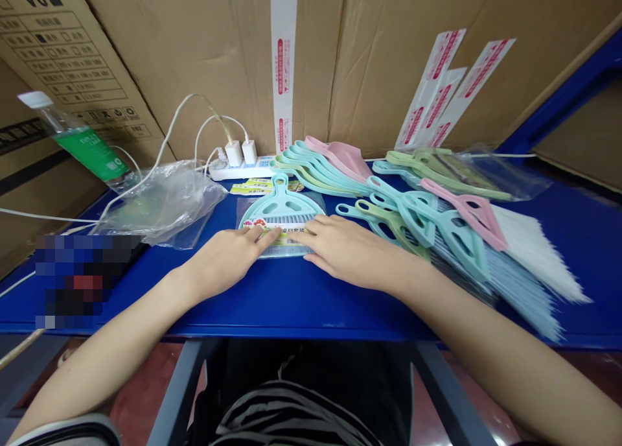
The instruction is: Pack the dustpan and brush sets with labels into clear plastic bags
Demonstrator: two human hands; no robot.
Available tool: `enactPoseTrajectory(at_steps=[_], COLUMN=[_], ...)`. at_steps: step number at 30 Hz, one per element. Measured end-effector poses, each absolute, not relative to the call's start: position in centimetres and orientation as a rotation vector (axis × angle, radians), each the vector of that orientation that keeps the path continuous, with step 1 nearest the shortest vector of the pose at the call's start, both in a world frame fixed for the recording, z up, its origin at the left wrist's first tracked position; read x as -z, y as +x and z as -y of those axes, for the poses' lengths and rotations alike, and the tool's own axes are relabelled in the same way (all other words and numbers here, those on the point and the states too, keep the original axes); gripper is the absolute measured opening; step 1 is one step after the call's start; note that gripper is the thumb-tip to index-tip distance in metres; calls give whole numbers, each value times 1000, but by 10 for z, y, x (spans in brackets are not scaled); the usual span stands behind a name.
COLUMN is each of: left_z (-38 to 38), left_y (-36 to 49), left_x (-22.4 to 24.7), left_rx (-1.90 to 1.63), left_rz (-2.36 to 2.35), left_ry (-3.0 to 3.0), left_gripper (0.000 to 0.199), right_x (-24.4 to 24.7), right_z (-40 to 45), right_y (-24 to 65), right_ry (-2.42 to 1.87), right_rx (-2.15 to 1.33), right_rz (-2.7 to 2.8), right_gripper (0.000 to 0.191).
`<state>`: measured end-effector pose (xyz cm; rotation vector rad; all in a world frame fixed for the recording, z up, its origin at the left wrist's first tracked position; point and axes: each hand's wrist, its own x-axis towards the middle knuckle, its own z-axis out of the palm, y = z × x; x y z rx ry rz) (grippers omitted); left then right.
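In front of me a light-teal mini dustpan [279, 203] with a brush lies flat in a clear plastic bag, handle pointing away. A printed label strip [257, 223] crosses its lower part. My left hand [228, 261] rests on the left end of this pack, fingers stretched over the label. From the right, my right hand [343, 245] lies on the other end, its fingers also laid out on the label. Neither hand lifts the pack. Just behind are loose yellow-green labels [253, 186].
Stacked dustpans [335, 174] stand behind to the right, with several brushes [461, 232] fanned out nearer. Clear plastic bags [165, 203], a power strip [243, 167] with chargers and a green-labelled bottle [87, 148] are at the left. Cardboard [204, 57] walls the blue table's [301, 310] back.
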<state>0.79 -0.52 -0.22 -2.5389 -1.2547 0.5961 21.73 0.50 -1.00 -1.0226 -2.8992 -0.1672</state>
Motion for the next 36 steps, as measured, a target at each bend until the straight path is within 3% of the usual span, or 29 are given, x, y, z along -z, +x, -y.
enactPoseTrajectory(at_steps=[36], left_z=[5], left_y=[8], left_x=[2], left_rx=[-570], left_rz=[1256], left_ry=[-2545], left_gripper=[58], right_x=[11], right_z=[-6], right_y=[218], right_ry=[-1007], right_rx=[136], right_rz=[2888], right_gripper=[38])
